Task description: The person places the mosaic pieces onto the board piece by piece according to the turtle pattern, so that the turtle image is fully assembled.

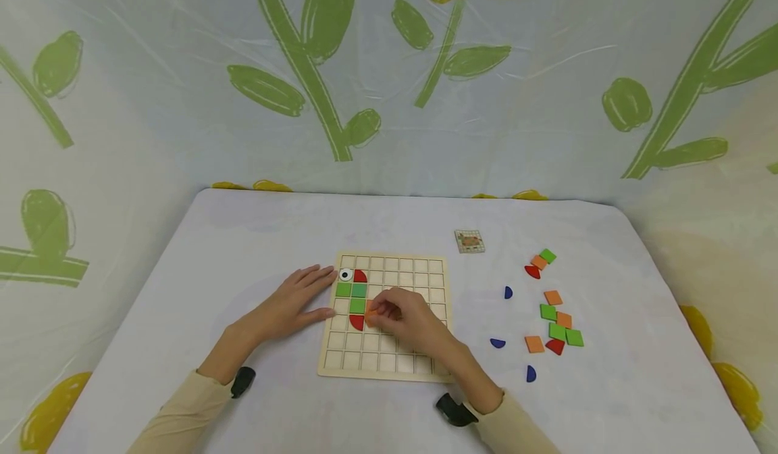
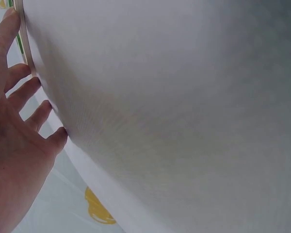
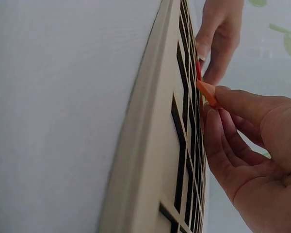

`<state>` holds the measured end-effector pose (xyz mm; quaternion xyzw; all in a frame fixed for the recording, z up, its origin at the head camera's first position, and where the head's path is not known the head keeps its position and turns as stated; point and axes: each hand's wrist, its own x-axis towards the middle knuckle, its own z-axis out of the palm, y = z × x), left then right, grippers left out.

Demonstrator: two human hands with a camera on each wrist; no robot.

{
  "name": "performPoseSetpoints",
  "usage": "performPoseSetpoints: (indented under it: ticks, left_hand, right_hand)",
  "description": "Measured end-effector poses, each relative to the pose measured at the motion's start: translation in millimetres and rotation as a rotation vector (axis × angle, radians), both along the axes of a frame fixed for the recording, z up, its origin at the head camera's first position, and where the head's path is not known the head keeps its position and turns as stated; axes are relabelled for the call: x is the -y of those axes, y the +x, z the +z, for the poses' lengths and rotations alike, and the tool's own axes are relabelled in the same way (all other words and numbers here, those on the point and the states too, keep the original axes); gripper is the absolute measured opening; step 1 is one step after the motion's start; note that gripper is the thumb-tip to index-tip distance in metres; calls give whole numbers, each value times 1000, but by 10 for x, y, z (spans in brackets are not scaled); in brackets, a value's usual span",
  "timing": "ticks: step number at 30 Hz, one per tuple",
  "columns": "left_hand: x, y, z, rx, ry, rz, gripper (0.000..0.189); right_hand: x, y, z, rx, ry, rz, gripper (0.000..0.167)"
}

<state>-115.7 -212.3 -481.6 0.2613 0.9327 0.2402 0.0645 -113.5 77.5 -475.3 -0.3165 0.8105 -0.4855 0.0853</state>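
A wooden grid board (image 1: 389, 377) lies on the white table. My right hand (image 1: 410, 319) pinches an orange square tile (image 3: 207, 93) between thumb and fingers, tilted at the board's surface beside the placed pieces. My left hand (image 1: 282, 311) lies with fingers spread and fairly straight, fingertips and thumb at the board's left edge. In the grid's left part sit a white eye piece (image 1: 346, 275), a red quarter-round piece (image 1: 360, 276), a second red quarter-round piece (image 1: 356, 322) lower down, and green square tiles (image 1: 343, 290) between them.
Right of the board lie loose pieces: green squares (image 1: 574, 338), orange squares (image 1: 535, 344), red quarter-rounds (image 1: 555, 346) and dark blue half-rounds (image 1: 498, 343). A small picture card (image 1: 470, 241) lies behind the board's right corner. A flower-patterned curtain (image 1: 401, 143) surrounds the table (image 1: 255, 231).
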Motion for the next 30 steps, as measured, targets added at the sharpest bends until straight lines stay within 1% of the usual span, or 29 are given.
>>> performPoseSetpoints:
  ticks: [5,10,12,23,30]
  left_hand:
    - [-1,-3,-8,7,0,0,77]
    - [7,-3,-20,-26,9,-10,75]
    - [8,1,-18,-38,12,-12,75]
    - [-3,10,-1,-15,6,0,77]
    - [-4,12,-2,13,-4,14,77]
  right_hand:
    - [9,16,16,12,29,-10,9]
    - [10,24,32,36,85,-14,8]
    - [12,23,29,33,105,-11,10]
    - [29,26,39,-26,168,2,7]
    - [25,29,54,-30,175,-7,7]
